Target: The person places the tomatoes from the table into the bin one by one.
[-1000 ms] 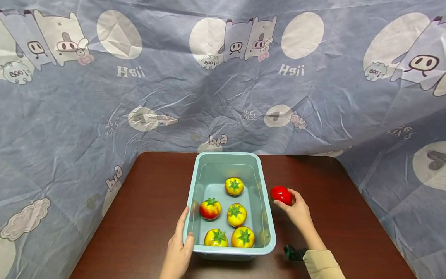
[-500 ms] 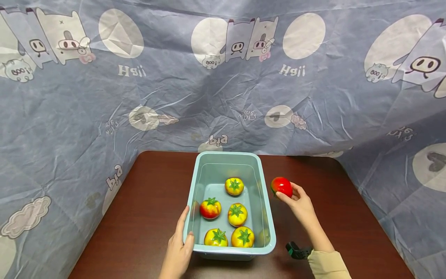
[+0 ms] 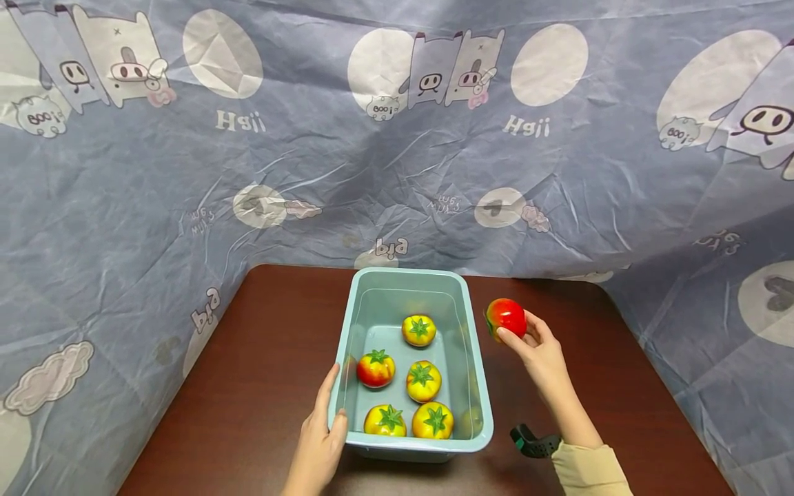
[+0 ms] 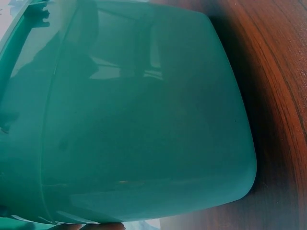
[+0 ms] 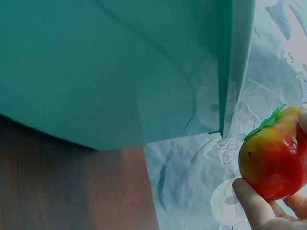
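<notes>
My right hand (image 3: 540, 351) grips a shiny red-and-yellow tomato (image 3: 506, 317) with a green leafy top, held in the air just right of a pale teal plastic bin (image 3: 351, 310). In the right wrist view, the fingers and thumb are around the tomato (image 5: 273, 163), apart from the bin's outer wall (image 5: 120, 81). At the bin's near-left corner my left hand (image 3: 316, 441) rests with fairly straight fingers along the outside and the thumb at the rim. Several yellow-red tomatoes, such as one reddish tomato (image 3: 375, 370), lie apart on the bin's floor.
The bin stands on a dark brown wooden table (image 3: 279, 331). A black strapped device (image 3: 533, 442) is at the right wrist. Behind the table hangs a grey-blue cartoon-printed cloth (image 3: 347, 158), which also encloses both sides.
The right hand has raised the tomato upward and slightly away from me, its leafy side now showing more. The left hand and the bin have stayed in place; the head view shifted slightly.
</notes>
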Demonstrator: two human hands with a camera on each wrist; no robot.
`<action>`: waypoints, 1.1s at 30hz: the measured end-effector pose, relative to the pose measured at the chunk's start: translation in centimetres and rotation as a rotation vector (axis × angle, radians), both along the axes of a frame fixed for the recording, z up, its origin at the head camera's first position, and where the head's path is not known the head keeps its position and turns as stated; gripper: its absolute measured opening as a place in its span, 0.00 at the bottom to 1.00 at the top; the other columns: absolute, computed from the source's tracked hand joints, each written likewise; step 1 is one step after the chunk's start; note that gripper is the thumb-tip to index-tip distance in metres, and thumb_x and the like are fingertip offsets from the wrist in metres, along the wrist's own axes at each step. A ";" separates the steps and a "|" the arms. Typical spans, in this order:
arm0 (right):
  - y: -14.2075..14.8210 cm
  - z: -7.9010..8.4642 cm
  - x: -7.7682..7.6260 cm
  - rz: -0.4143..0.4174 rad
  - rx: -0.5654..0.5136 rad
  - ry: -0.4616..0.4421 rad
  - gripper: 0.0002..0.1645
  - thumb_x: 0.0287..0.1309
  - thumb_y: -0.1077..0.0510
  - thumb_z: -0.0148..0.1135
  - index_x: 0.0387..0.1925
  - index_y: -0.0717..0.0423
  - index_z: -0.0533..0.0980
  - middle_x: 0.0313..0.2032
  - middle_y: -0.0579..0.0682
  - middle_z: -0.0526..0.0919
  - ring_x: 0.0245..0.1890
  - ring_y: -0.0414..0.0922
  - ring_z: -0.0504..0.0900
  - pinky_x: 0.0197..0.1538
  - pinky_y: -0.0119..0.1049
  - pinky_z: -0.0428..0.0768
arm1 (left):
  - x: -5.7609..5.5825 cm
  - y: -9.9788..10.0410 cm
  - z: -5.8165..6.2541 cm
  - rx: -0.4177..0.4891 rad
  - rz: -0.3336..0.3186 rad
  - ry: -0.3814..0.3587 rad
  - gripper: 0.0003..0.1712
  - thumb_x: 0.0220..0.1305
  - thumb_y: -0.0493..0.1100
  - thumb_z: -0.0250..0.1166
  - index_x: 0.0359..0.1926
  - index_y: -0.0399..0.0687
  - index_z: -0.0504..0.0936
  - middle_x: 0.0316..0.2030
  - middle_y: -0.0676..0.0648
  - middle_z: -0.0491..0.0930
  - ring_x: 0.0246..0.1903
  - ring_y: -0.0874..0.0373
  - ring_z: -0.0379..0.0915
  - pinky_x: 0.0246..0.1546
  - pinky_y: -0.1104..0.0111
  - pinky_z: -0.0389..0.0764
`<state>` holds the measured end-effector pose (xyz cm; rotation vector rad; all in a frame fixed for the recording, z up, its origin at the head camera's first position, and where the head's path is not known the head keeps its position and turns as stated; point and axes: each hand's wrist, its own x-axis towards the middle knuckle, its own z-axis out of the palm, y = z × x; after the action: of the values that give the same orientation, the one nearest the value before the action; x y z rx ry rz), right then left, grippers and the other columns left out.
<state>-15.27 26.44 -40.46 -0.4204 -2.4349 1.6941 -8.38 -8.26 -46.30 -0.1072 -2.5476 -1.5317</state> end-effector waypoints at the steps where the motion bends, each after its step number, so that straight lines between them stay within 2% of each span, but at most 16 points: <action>1: -0.1 0.1 0.0 0.003 -0.006 0.006 0.46 0.62 0.46 0.64 0.74 0.56 0.56 0.67 0.58 0.68 0.47 0.30 0.74 0.45 0.13 0.72 | 0.0 0.0 0.0 0.003 -0.001 -0.004 0.43 0.63 0.31 0.53 0.76 0.67 0.56 0.67 0.45 0.71 0.59 0.52 0.74 0.57 0.50 0.75; 5: -0.6 0.7 -0.2 0.020 -0.031 0.035 0.45 0.62 0.48 0.64 0.74 0.55 0.56 0.66 0.56 0.68 0.45 0.25 0.74 0.46 0.13 0.72 | 0.0 0.1 0.1 0.005 0.001 -0.005 0.44 0.62 0.32 0.53 0.75 0.67 0.56 0.67 0.45 0.71 0.58 0.52 0.74 0.57 0.49 0.75; 14: -2.4 2.3 -1.3 0.094 -0.038 0.102 0.43 0.61 0.51 0.66 0.73 0.55 0.58 0.64 0.55 0.70 0.46 0.24 0.75 0.48 0.16 0.74 | -0.2 0.0 0.0 -0.005 0.009 0.018 0.44 0.61 0.31 0.54 0.76 0.65 0.57 0.67 0.45 0.71 0.57 0.53 0.75 0.56 0.49 0.76; 17: -2.9 2.5 -1.7 0.128 -0.015 0.102 0.43 0.60 0.51 0.67 0.72 0.55 0.59 0.64 0.55 0.70 0.49 0.30 0.76 0.47 0.16 0.74 | -0.2 0.0 0.0 -0.001 0.003 0.015 0.44 0.61 0.31 0.53 0.76 0.65 0.57 0.67 0.43 0.71 0.57 0.51 0.75 0.56 0.49 0.76; 20: -3.6 2.7 -2.1 0.174 0.024 0.113 0.44 0.59 0.51 0.68 0.72 0.53 0.60 0.64 0.56 0.71 0.55 0.43 0.77 0.48 0.20 0.77 | -0.3 -0.1 0.0 0.007 0.001 0.014 0.44 0.61 0.31 0.53 0.76 0.66 0.56 0.68 0.43 0.70 0.58 0.51 0.74 0.56 0.48 0.75; 24: -4.3 2.4 -2.7 0.243 0.127 0.146 0.46 0.54 0.51 0.72 0.71 0.55 0.61 0.63 0.59 0.72 0.59 0.56 0.77 0.53 0.34 0.81 | -0.3 0.0 -0.1 0.008 0.002 0.012 0.44 0.61 0.31 0.54 0.76 0.66 0.56 0.68 0.44 0.70 0.58 0.51 0.74 0.57 0.49 0.75; 27: -4.7 2.0 -3.0 0.279 0.211 0.181 0.48 0.51 0.53 0.75 0.70 0.58 0.62 0.62 0.61 0.72 0.56 0.59 0.80 0.53 0.43 0.80 | -0.3 0.0 -0.2 0.000 0.005 0.013 0.44 0.61 0.31 0.54 0.75 0.66 0.57 0.67 0.45 0.71 0.58 0.52 0.75 0.57 0.49 0.75; 33: -5.3 1.4 -3.4 0.319 0.313 0.246 0.48 0.48 0.56 0.77 0.68 0.62 0.64 0.59 0.62 0.72 0.53 0.58 0.81 0.52 0.47 0.80 | -0.2 0.0 -0.2 0.003 0.004 0.018 0.44 0.61 0.31 0.54 0.76 0.66 0.57 0.67 0.44 0.71 0.57 0.52 0.75 0.56 0.49 0.76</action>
<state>-18.68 21.15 -39.02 0.2142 -2.6136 1.3249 -8.61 -8.28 -46.49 -0.1142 -2.5301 -1.5264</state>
